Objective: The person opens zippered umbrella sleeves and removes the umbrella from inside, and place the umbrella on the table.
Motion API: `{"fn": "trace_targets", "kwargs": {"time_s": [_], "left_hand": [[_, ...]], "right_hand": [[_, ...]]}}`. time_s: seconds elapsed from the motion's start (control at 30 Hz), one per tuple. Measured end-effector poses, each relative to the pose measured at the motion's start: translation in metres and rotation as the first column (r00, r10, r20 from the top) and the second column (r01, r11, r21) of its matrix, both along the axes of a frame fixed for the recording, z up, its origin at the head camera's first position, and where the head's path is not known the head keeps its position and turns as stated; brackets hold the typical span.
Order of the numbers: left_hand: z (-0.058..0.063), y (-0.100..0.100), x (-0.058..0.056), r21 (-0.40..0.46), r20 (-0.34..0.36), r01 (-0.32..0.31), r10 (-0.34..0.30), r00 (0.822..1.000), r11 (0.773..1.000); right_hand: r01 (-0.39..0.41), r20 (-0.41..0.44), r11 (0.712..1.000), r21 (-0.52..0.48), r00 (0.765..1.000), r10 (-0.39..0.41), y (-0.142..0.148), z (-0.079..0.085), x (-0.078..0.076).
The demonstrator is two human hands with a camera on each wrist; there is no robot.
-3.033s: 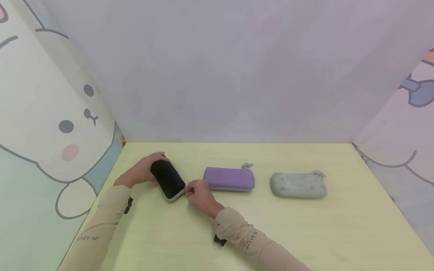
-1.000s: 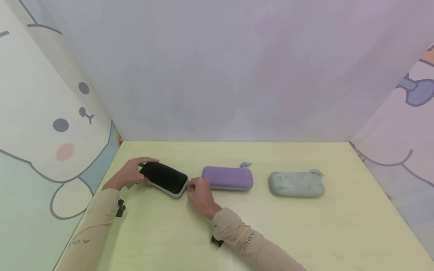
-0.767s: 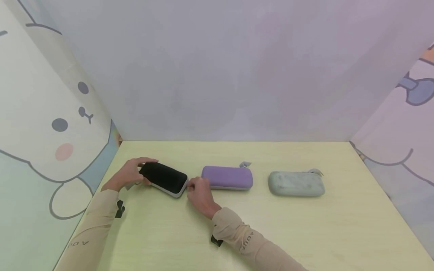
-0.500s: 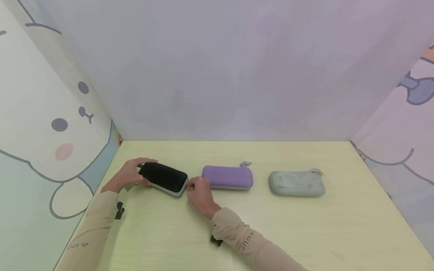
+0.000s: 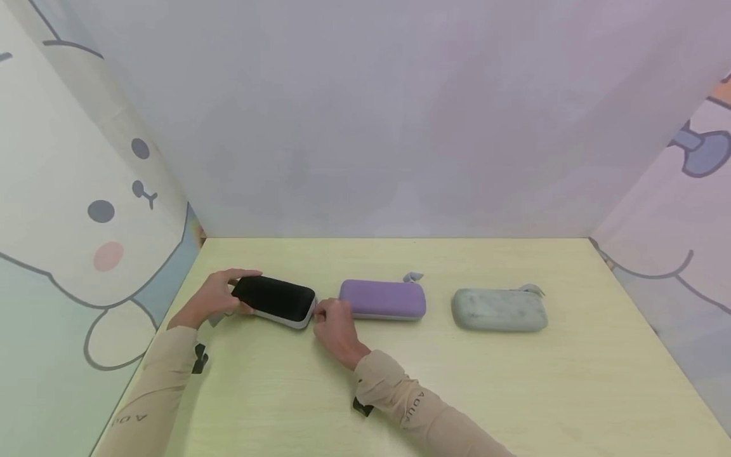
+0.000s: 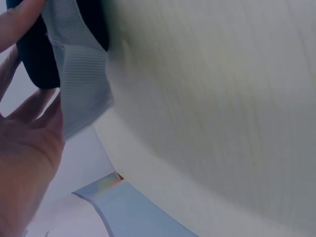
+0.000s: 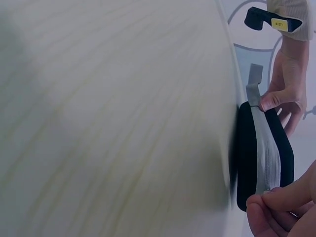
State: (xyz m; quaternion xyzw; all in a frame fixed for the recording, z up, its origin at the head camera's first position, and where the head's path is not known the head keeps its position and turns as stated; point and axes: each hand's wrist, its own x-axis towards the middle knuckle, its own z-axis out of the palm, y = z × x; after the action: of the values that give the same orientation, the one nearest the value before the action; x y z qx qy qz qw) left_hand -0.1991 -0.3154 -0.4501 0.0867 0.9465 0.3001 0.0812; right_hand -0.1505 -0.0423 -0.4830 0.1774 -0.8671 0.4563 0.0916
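Note:
A black zippered case (image 5: 275,298) with a grey zip band lies at the left of the table, nearly lengthwise. My left hand (image 5: 211,296) grips its left end, thumb on the near side and fingers on the far side. A grey ribbed fabric tab (image 6: 84,89) sticks out from that end, beside the palm. At the right end my right hand (image 5: 338,330) is curled, thumb and forefinger pinching at the zip band (image 7: 266,153). A small shiny piece, apparently the zipper pull (image 7: 266,192), shows between those fingertips, mostly hidden. The zip appears closed along the visible side.
A purple case (image 5: 384,299) lies just right of my right hand, and a grey-green marbled case (image 5: 500,310) farther right. Each has a fabric tab at its far right. The pale yellow table (image 5: 514,393) meets a back wall (image 5: 400,127) and printed side walls.
The black case has turned from a steep slant to nearly lengthwise, its left end swinging down and left with my left hand. My right hand has stayed at its right end.

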Motion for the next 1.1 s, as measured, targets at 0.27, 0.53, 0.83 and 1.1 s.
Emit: {"fn": "trace_targets", "kwargs": {"time_s": [0.27,0.53,0.83,1.1], "left_hand": [[-0.002,-0.003,0.005,0.000,0.010,-0.047,0.047,0.999,0.999],[-0.001,-0.003,0.012,0.033,0.013,-0.081,0.080,0.997,0.996],[-0.008,-0.006,0.015,0.067,0.035,-0.095,0.093,0.995,0.993],[-0.010,-0.014,0.015,0.231,0.071,-0.008,-0.008,0.997,0.973]], "right_hand": [[0.001,0.006,1.000,0.002,1.000,-0.001,-0.002,0.002,0.003],[-0.022,-0.001,1.000,-0.001,1.000,0.022,-0.002,0.003,0.007],[-0.037,0.022,0.999,-0.040,0.999,0.038,0.000,-0.001,0.005],[-0.028,0.040,0.998,-0.060,0.999,0.031,-0.001,-0.003,0.004]]}}
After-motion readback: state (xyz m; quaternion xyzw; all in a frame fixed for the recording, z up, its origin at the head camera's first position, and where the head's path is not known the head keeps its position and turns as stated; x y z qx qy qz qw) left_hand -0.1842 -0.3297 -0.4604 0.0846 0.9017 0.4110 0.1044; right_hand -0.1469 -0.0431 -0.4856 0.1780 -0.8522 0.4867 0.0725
